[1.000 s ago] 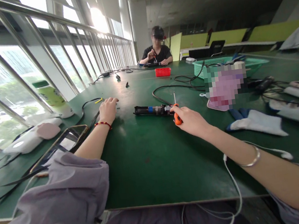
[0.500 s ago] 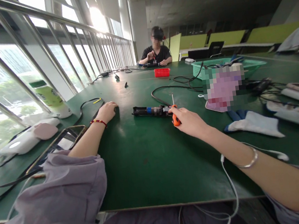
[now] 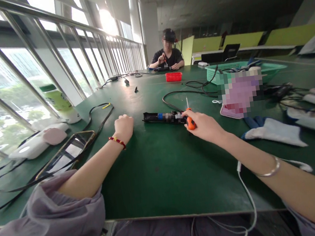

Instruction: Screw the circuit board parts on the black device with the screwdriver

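A black cylindrical device (image 3: 163, 117) with a blue band lies sideways on the green table (image 3: 153, 179). At its right end my right hand (image 3: 206, 125) is closed around an orange-handled screwdriver (image 3: 191, 123), whose thin shaft points away from me. The fingers of that hand also rest near the device's end. My left hand (image 3: 124, 126) is curled on the table just left of the device, its fingers folded down; whether it holds anything small is hidden.
Left are a phone (image 3: 67, 154), a white device (image 3: 38, 142), a green-lidded cup (image 3: 61, 105) and black straps. Ahead, a red box (image 3: 173, 77) and a seated person (image 3: 168, 55). Right: a green basket (image 3: 212, 73), cables, a pink phone (image 3: 231, 111), gloves (image 3: 276, 132).
My left hand has moved right and slightly nearer, away from the strap, and its fingers have curled in. My right hand still holds the screwdriver beside the device.
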The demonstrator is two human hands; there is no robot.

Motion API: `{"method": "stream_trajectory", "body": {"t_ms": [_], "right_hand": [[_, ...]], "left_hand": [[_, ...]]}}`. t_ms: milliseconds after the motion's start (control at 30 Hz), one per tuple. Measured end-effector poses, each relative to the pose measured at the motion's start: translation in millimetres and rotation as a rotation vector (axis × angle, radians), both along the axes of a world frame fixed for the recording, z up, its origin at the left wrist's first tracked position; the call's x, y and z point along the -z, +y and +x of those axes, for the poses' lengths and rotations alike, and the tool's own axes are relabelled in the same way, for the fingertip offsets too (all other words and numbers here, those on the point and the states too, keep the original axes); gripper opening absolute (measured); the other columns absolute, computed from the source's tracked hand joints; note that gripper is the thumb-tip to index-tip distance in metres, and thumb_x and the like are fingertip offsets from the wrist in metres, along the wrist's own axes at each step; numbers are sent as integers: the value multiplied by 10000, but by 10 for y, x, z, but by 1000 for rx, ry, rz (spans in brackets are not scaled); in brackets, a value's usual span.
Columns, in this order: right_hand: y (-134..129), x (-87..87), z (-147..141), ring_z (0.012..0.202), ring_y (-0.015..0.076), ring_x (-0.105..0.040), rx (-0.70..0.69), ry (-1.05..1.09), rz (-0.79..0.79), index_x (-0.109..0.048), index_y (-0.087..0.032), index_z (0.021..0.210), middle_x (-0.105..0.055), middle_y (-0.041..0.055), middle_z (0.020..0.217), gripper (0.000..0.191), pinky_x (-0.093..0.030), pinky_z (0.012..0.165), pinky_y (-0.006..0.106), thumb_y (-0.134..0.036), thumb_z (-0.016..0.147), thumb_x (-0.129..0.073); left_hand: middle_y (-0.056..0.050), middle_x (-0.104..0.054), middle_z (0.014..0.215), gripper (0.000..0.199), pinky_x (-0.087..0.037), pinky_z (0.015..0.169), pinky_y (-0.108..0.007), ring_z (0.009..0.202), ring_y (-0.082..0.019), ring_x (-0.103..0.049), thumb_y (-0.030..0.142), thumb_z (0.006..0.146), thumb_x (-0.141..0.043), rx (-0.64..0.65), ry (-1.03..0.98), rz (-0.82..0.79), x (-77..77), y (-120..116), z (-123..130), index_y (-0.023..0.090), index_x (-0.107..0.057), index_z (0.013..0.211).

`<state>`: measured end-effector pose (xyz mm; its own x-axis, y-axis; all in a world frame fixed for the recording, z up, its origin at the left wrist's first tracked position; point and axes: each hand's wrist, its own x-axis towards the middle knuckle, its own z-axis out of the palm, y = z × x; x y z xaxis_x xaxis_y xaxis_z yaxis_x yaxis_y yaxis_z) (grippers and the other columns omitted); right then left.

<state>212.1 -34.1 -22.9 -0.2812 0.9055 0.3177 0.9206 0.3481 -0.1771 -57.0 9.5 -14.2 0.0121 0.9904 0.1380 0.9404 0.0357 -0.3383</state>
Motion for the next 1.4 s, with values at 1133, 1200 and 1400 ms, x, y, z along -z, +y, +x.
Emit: {"method": "stream_trajectory", "body": {"t_ms": [1133,1200,1400], "right_hand": [[13,44,-24,822,214,-640,-182,-62,28,-565,-243,1178,-678,55,968,384,-420,656,262,-314,806,-503],[19,53,-21,849,220,-644,-188,-64,28,-558,-241,1188,-679,58,1006,389,-425,664,266,-311,810,-502],[28,66,-24,904,229,-644,-198,-64,13,-545,-236,1205,-676,64,1071,391,-446,699,278,-309,823,-499]], "left_hand": [[-15,-683,817,139,-476,662,-230,725,-130,-627,168,818,-581,773,-1004,379,233,-112,544,183,-712,865],[-16,-685,821,134,-480,667,-232,724,-131,-628,181,823,-583,786,-1001,375,236,-108,559,183,-709,866],[-39,-679,941,192,-482,744,-255,851,-157,-629,189,874,-519,864,-712,326,222,-109,550,195,-699,941]]}}
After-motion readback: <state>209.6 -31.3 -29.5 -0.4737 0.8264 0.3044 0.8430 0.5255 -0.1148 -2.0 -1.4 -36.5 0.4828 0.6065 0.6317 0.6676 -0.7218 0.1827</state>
